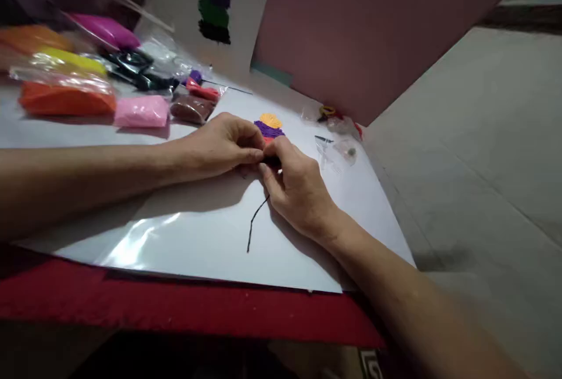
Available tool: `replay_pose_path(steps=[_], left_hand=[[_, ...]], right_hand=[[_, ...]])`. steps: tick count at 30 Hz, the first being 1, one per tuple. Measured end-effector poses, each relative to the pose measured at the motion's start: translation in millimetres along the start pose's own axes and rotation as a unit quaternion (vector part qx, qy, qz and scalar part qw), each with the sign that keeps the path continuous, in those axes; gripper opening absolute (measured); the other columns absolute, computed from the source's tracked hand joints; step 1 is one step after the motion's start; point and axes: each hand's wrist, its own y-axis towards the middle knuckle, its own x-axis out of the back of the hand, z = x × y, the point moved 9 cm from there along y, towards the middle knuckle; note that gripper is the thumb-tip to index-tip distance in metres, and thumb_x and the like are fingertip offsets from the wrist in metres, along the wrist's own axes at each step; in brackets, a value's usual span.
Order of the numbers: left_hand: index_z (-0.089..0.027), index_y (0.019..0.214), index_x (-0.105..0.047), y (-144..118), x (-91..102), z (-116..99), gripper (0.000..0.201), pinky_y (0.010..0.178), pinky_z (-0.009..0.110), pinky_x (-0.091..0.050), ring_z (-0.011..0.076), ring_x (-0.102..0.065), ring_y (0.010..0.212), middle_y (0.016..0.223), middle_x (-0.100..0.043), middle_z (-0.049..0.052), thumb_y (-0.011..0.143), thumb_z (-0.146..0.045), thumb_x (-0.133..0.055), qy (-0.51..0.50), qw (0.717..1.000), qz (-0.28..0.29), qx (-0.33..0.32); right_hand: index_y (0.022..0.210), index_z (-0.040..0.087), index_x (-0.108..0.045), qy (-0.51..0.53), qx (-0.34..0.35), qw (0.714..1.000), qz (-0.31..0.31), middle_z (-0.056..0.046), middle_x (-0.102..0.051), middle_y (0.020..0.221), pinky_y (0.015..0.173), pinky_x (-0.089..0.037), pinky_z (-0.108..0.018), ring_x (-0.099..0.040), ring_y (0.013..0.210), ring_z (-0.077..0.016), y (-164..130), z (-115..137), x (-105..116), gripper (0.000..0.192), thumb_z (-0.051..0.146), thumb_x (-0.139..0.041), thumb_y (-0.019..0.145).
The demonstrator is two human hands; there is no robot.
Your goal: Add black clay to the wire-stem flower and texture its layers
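My left hand and my right hand meet over a white sheet, thumbs and fingertips closed. Pinched between them is a small piece of black modelling clay, mostly hidden by the fingers. A thin black strand lies on the sheet below my right hand; I cannot tell whether it joins the piece. Just beyond my fingertips sits a layered clay shape, with a yellow-orange top, a purple band and a red part partly covered by my fingers.
Bagged clay lies at the left, including orange, light pink, brown and magenta packets. A card with stacked coloured patches leans at the back. Clear plastic wrappers lie at the right, near the wall.
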Motion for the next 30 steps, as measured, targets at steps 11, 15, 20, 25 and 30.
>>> replay_pose_path(steps=[11, 15, 20, 25, 30], left_hand=[[-0.012, 0.068, -0.066, 2, -0.4, 2, 0.017, 0.051, 0.017, -0.044, 0.0097, -0.057, 0.051, 0.055, -0.061, -0.002, 0.08, -0.002, -0.061, -0.035, 0.999, -0.012, -0.013], [-0.012, 0.067, -0.067, 1, 1.1, 2, 0.02, 0.045, 0.015, -0.041, 0.0087, -0.054, 0.046, 0.051, -0.06, -0.002, 0.081, 0.0, -0.06, -0.057, 0.998, -0.023, -0.005], [-0.013, 0.067, -0.067, -1, 1.9, 1, 0.022, 0.041, 0.015, -0.038, 0.0077, -0.051, 0.042, 0.047, -0.058, -0.003, 0.082, 0.002, -0.061, -0.073, 0.997, -0.035, 0.011], [-0.013, 0.066, -0.066, 1, 1.2, 3, 0.022, 0.043, 0.016, -0.041, 0.0081, -0.052, 0.044, 0.048, -0.059, -0.003, 0.082, 0.003, -0.06, -0.094, 0.995, -0.028, 0.002], [-0.013, 0.068, -0.065, 0, 0.1, 2, 0.022, 0.041, 0.016, -0.039, 0.0083, -0.051, 0.041, 0.047, -0.058, -0.004, 0.082, 0.001, -0.057, -0.111, 0.993, -0.019, -0.029]], right_hand=[[0.083, 0.021, -0.051, 0.103, -0.055, 0.993, -0.03, 0.002, -0.059, 0.075, 0.063, -0.046, -0.029, -0.054, 0.066, -0.0138, -1, -14, 2, 0.014, 0.008, -0.055, 0.085], [0.085, 0.021, -0.055, 0.185, -0.1, 0.977, -0.041, 0.002, -0.061, 0.076, 0.065, -0.048, -0.029, -0.057, 0.067, -0.0129, -2, -25, -1, 0.012, 0.01, -0.055, 0.087], [0.088, 0.021, -0.058, 0.222, -0.127, 0.965, -0.055, 0.003, -0.063, 0.076, 0.062, -0.049, -0.029, -0.058, 0.06, -0.0114, -5, -30, -2, 0.009, 0.012, -0.056, 0.087], [0.089, 0.021, -0.059, 0.254, -0.142, 0.955, -0.054, 0.004, -0.062, 0.074, 0.061, -0.05, -0.028, -0.06, 0.059, -0.011, -6, -34, -4, 0.008, 0.014, -0.057, 0.088], [0.088, 0.022, -0.058, 0.301, -0.158, 0.938, -0.06, 0.004, -0.063, 0.075, 0.057, -0.051, -0.027, -0.062, 0.058, -0.0109, -7, -39, -8, 0.007, 0.019, -0.063, 0.085]])
